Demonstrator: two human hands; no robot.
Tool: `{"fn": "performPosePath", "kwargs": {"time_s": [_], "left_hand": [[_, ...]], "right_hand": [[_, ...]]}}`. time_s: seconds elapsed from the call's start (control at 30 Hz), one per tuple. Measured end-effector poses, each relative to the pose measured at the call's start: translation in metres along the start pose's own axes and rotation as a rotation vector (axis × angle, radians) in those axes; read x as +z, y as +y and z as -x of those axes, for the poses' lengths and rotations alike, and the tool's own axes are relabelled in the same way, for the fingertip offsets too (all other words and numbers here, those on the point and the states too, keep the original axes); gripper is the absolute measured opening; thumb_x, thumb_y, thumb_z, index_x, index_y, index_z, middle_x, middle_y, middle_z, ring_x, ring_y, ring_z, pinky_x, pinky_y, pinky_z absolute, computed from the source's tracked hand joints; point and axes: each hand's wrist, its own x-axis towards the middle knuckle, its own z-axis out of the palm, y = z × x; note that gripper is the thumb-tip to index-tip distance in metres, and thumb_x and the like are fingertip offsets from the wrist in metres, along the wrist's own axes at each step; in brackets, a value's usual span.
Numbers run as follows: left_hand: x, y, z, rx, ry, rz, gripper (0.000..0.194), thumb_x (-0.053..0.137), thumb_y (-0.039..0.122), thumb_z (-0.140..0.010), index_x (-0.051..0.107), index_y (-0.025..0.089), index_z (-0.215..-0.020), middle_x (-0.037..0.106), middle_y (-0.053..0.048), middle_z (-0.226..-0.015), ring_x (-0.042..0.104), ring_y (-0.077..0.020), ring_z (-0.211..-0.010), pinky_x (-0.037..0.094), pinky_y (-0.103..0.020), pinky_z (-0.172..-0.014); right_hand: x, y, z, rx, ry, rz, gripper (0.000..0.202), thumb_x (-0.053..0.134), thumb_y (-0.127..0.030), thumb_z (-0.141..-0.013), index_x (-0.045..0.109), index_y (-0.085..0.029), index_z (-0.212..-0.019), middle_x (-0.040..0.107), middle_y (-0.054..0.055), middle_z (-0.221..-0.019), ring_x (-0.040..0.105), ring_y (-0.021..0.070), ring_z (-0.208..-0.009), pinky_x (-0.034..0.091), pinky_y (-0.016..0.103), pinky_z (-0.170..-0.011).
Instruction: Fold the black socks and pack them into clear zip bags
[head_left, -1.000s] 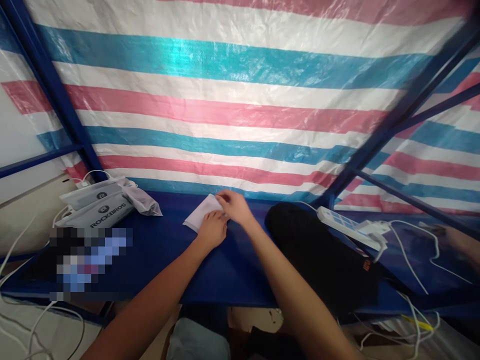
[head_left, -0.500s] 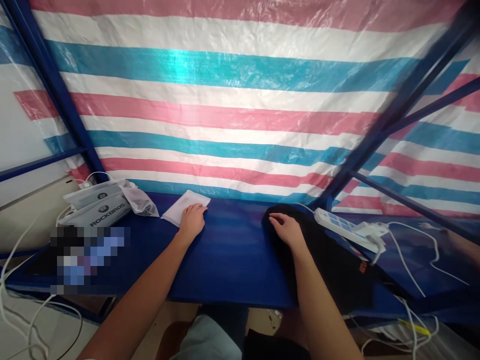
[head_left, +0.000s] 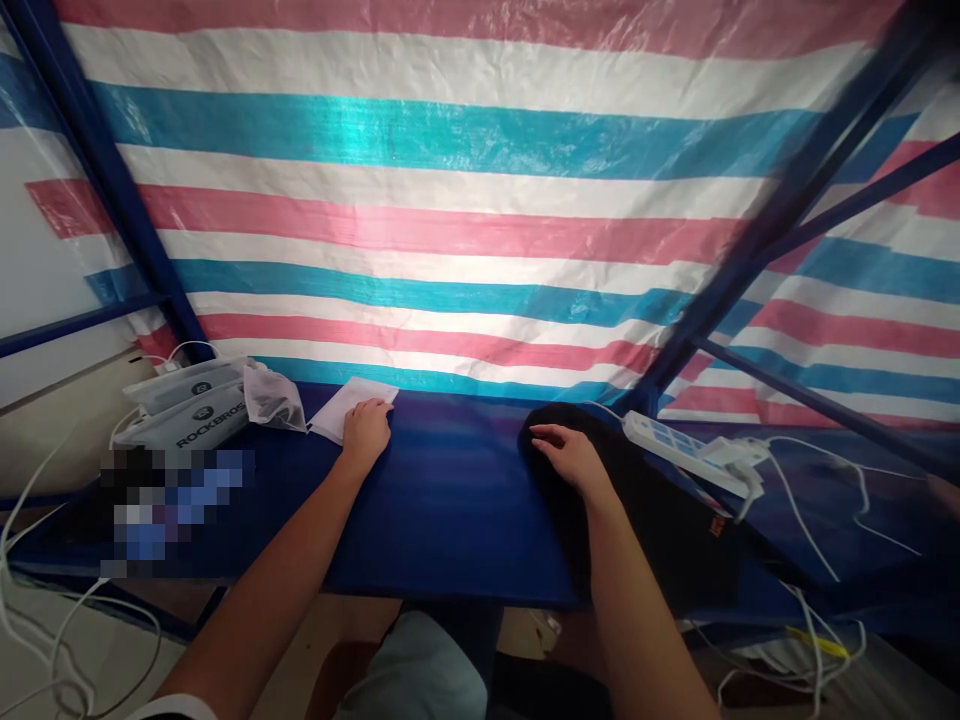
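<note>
On the blue table [head_left: 450,500], my left hand [head_left: 367,432] rests on the right part of a flat white packet [head_left: 330,412], its fingers partly hidden from view. Whether those fingers grip the packet's edge cannot be made out. My right hand [head_left: 571,458] lies over the upper left of a black cloth [head_left: 667,540] with small orange lettering, its fingers apart and nothing between them. The cloth is spread over the table's right side.
Grey ROCKBROS pouches [head_left: 187,415] and a crumpled clear bag [head_left: 274,397] lie at the left. A white power strip [head_left: 686,452] with plugs and cables sits at the right. Blue frame posts and a striped sheet [head_left: 450,240] stand behind.
My left hand and the white packet have shifted slightly left, the packet now reaching the clear bag. My right hand stays on the cloth. The other person's arm at far right has mostly left view.
</note>
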Motion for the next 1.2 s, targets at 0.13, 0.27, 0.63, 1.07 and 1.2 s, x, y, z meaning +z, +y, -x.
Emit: {"fn": "performPosePath", "kwargs": {"time_s": [0.13, 0.27, 0.63, 1.07, 1.2], "left_hand": [[-0.004, -0.005, -0.002, -0.031, 0.015, -0.026, 0.045, 0.049, 0.011, -0.099, 0.077, 0.027, -0.130, 0.069, -0.009, -0.143, 0.062, -0.0299, -0.129, 0.049, -0.046, -0.109], [-0.003, -0.007, -0.002, -0.029, 0.023, -0.041, 0.045, 0.049, 0.011, -0.099, 0.076, 0.028, -0.131, 0.069, -0.010, -0.141, 0.061, -0.0304, -0.129, 0.048, -0.046, -0.110], [-0.007, 0.001, 0.004, -0.001, 0.032, -0.041, 0.038, 0.052, 0.018, -0.101, 0.077, 0.026, -0.128, 0.066, -0.010, -0.144, 0.059, -0.0301, -0.133, 0.048, -0.044, -0.112], [-0.006, -0.005, 0.002, 0.028, -0.030, -0.033, 0.052, 0.049, 0.009, -0.097, 0.077, 0.035, -0.132, 0.069, -0.004, -0.142, 0.062, -0.0260, -0.127, 0.050, -0.039, -0.109], [-0.004, -0.007, 0.001, 0.026, -0.017, -0.043, 0.054, 0.047, 0.009, -0.096, 0.077, 0.035, -0.134, 0.069, -0.004, -0.142, 0.061, -0.0267, -0.127, 0.050, -0.040, -0.109]], "right_hand": [[-0.004, -0.001, 0.001, 0.029, -0.009, -0.029, 0.030, 0.071, -0.036, -0.088, 0.083, -0.025, -0.113, 0.084, 0.007, -0.110, 0.079, 0.0279, -0.101, 0.060, 0.040, -0.095], [-0.004, -0.002, -0.004, 0.006, -0.021, -0.018, 0.030, 0.071, -0.034, -0.088, 0.083, -0.024, -0.113, 0.084, 0.008, -0.111, 0.079, 0.0273, -0.103, 0.060, 0.039, -0.096], [-0.003, -0.002, 0.000, -0.024, -0.074, -0.034, 0.038, 0.077, -0.036, -0.085, 0.081, -0.023, -0.120, 0.082, 0.010, -0.117, 0.077, 0.0281, -0.104, 0.060, 0.043, -0.100], [-0.015, -0.008, 0.004, 0.084, 0.156, -0.296, 0.048, 0.075, -0.061, -0.087, 0.082, -0.019, -0.108, 0.083, 0.013, -0.100, 0.078, 0.0281, -0.086, 0.064, 0.042, -0.080], [-0.018, -0.013, 0.003, 0.065, 0.379, -0.035, 0.044, 0.074, -0.060, -0.086, 0.082, -0.020, -0.101, 0.081, 0.011, -0.095, 0.074, 0.0277, -0.085, 0.060, 0.041, -0.084]]}}
